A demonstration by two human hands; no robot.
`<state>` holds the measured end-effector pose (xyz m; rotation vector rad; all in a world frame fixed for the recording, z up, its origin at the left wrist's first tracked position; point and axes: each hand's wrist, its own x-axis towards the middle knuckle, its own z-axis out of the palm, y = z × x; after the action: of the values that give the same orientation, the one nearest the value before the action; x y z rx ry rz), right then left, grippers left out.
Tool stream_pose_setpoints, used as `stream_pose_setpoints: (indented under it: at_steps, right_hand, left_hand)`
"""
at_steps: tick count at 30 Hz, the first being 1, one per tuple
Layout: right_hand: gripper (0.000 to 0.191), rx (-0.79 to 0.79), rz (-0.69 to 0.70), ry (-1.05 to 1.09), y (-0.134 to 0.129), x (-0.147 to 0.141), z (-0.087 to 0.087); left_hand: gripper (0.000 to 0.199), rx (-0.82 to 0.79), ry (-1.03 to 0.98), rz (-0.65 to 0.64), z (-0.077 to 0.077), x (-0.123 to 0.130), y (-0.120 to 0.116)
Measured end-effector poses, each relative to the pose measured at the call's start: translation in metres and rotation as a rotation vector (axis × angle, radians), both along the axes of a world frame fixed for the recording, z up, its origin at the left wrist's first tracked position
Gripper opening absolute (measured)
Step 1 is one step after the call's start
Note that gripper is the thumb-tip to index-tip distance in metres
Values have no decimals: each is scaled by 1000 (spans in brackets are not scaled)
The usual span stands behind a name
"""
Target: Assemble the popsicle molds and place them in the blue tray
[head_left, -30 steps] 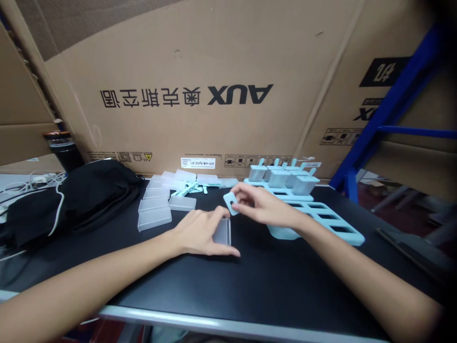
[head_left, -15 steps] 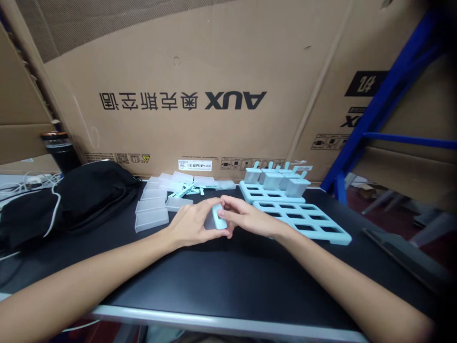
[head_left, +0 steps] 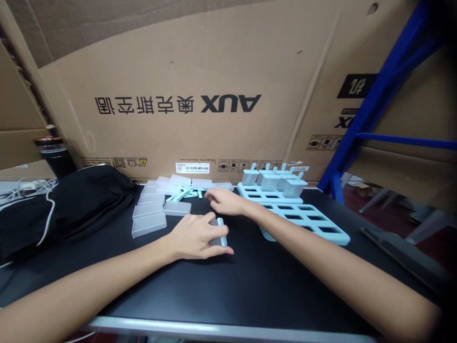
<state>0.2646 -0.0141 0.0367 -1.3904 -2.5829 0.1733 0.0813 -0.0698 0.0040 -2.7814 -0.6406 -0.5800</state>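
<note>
A clear mold with a light-blue cap [head_left: 222, 232] is gripped in my left hand [head_left: 198, 236], low over the black table. My right hand [head_left: 226, 201] reaches beside the pile of light-blue sticks [head_left: 185, 192], its fingers bent near one stick; whether they touch it is unclear. Several clear molds [head_left: 149, 223] lie around the pile. On the right, a light-blue rack [head_left: 271, 196] holds several capped molds with sticks standing up [head_left: 294, 187]. In front of it, partly behind my right forearm, lies a second light-blue rack [head_left: 333, 236] with unfilled slots.
A black cloth bag [head_left: 96, 195] with white cables lies on the left, a dark cup [head_left: 55, 155] behind it. Large cardboard [head_left: 160, 57] stands along the back. A blue metal frame [head_left: 371, 109] rises at the right, near a dark flat object [head_left: 396, 257].
My right hand has left the capped mold and moved back to the stick pile. My left hand keeps the mold, now slightly lower and nearer.
</note>
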Motion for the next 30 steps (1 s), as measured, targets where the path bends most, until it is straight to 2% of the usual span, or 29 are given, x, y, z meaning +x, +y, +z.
stream_pose_setpoints:
  at_steps: [3, 6, 10, 15, 18, 21, 24, 27, 30]
  right_hand:
    - [29, 47, -41, -100, 28, -20, -4]
    - [22, 80, -103, -174, 36, -27, -5]
    - [20, 120, -154, -211, 23, -14, -7]
    - [20, 142, -206, -167, -4, 15, -20]
    - [27, 98, -220, -70, -21, 29, -23]
    - [10, 7, -195, 7, -36, 37, -16]
    - [5, 60, -145, 128, -47, 41, 0]
    - [5, 122, -142, 413, -54, 43, 19]
    - [15, 130, -99, 760, -60, 47, 34]
  left_hand:
    - [45, 8, 11, 5, 0, 2, -3]
    - [34, 16, 9, 3, 2, 2, -6]
    - [31, 3, 1, -9, 3, 3, -10]
    - [34, -89, -33, 0, 1, 2, -7]
    - [38, -220, -115, -18, 1, 0, -1]
    - [44, -340, -222, -74, 1, -3, 3]
    - [44, -400, -276, -165, 1, -5, 3]
    - [40, -450, -292, -192, 0, -4, 4]
    - [35, -587, -346, -169, -3, -2, 8]
